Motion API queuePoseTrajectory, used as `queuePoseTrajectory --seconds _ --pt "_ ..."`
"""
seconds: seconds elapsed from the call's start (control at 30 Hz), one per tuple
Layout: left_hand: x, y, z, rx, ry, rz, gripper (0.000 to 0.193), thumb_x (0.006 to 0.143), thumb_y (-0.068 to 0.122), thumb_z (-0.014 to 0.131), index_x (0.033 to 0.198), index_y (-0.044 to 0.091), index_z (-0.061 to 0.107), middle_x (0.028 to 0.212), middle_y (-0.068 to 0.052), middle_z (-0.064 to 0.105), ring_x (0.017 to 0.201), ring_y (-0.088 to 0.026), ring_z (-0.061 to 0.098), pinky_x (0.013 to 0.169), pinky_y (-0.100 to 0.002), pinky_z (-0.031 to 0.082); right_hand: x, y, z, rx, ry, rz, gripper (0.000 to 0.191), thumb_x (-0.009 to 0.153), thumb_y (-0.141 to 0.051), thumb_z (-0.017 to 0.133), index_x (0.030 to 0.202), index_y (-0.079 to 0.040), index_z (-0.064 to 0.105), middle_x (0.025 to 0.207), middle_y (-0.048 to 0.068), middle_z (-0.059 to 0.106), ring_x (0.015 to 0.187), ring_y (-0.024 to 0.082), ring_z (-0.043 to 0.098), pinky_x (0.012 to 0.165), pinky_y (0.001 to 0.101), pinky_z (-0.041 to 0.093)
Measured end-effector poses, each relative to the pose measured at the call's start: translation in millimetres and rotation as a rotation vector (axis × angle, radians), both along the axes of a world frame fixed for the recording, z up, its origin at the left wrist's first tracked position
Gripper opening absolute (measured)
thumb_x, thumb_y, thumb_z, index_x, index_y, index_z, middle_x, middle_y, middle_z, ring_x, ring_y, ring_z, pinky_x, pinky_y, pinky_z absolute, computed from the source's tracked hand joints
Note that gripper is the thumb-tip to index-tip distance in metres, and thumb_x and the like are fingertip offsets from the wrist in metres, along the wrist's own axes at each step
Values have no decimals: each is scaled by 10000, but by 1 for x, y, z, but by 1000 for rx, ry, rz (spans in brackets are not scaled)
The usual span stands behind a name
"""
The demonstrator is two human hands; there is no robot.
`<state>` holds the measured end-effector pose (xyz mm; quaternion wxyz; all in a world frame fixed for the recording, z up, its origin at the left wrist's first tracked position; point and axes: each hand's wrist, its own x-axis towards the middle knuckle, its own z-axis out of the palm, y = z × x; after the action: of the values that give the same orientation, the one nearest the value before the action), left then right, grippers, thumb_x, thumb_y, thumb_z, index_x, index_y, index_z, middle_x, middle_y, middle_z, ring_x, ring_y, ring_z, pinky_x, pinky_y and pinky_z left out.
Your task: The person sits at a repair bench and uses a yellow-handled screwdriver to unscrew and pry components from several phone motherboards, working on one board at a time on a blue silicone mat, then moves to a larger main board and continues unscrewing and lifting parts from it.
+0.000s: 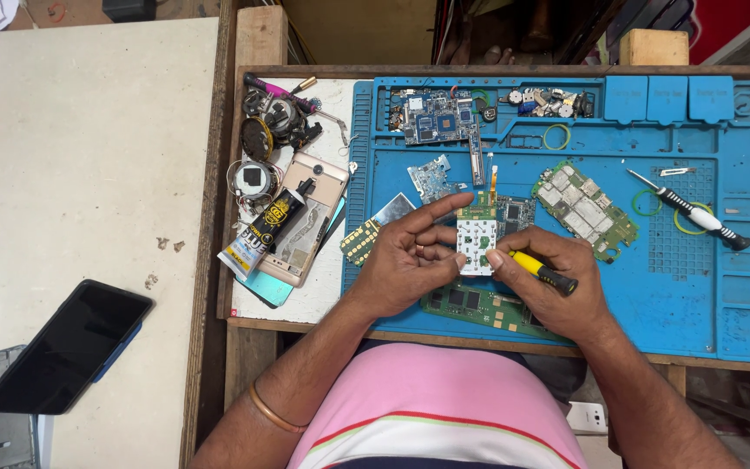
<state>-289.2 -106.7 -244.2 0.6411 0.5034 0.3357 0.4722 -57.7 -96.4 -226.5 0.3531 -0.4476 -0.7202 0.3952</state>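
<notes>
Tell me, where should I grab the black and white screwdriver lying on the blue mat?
Probably grip the black and white screwdriver around its thick handle, coming from above. It lies flat on the blue mat, its thin metal tip pointing up-left, and the handle has open space around it.

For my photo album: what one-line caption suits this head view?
Left hand holds a small circuit board while right hand works it with a yellow screwdriver over a blue mat.

Circuit boards (585,208) on mat (705,287), phone (67,346) left.
</notes>
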Motion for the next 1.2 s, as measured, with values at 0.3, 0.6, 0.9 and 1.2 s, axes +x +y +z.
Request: queuePoseTrajectory --seconds 0.3,0.6,0.9,1.2 --pt "0 -1 0 31 11 5 712 914 -45 706 1574 46 454 1060 -104 759 841 -23 652 668 -150 521 1 -1 -1 -14 -30 -15 155 919 -196 754 933 -42 755 747 20 735 647 59 634 564 236 488" --pt "1 3 1 14 -183 254 666 940 -65 694 1541 17 418 1107 -132 726 890 -81 705 750 -205 582 7 5 -2 -34 383 -146 192 1066 -153 646 1117 28 687 985 133 748 803 126 695 739 274 584" --pt "8 6 6 48 -78 206 665 918 -42 724 1500 68 423 1115 -139 728 911 -100 716 778 -223 612 1 2 16 20 88 -118 231 967 -163 678 1129 -7 732 935 103 790 758 117 722 700 257 578" --pt "16 -3 31 72 54 181 521 972 11 719 1451 48 516 1235 -139 660 998 -114 687 844 -258 595 -18 -7 40 338 -57 -114 220 812 -118 822 995 -42 725 768 76 703 613 167 690 551 302 519"
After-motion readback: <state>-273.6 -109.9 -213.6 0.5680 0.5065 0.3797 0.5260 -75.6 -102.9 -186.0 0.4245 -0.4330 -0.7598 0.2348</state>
